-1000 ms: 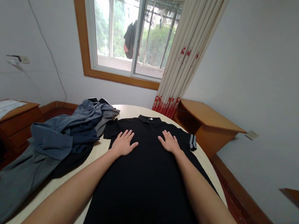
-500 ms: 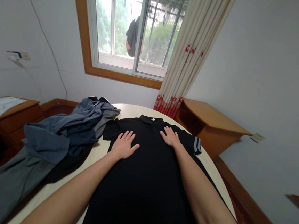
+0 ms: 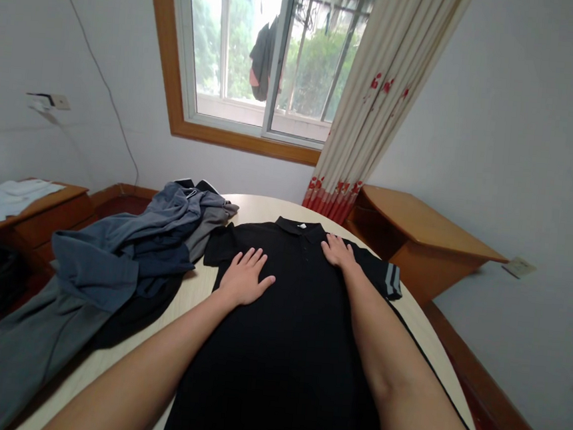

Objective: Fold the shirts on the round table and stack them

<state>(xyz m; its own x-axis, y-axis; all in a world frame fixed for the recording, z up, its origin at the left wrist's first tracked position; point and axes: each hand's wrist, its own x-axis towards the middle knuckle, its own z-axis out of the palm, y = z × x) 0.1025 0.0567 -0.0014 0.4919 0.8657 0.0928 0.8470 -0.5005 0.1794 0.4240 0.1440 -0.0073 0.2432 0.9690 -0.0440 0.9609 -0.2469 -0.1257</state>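
A black polo shirt [image 3: 288, 336] lies flat, collar away from me, on a round light wooden table [image 3: 262, 207]. My left hand [image 3: 245, 278] rests palm down on the shirt's chest near its left side, fingers spread. My right hand [image 3: 338, 252] lies flat on the shirt's right shoulder, just below the collar, fingers stretched out. The shirt's right sleeve [image 3: 388, 281] carries grey stripes at its cuff. Neither hand holds anything.
A heap of blue, grey and black clothes [image 3: 116, 260] covers the table's left part and hangs over its edge. A wooden side table [image 3: 415, 230] stands at the right by the curtain [image 3: 376, 102]. A low wooden cabinet [image 3: 41, 210] stands at the left.
My right hand has slid up and outward along the shirt toward the right shoulder. My left hand stays on the chest. The camera view has shifted a little.
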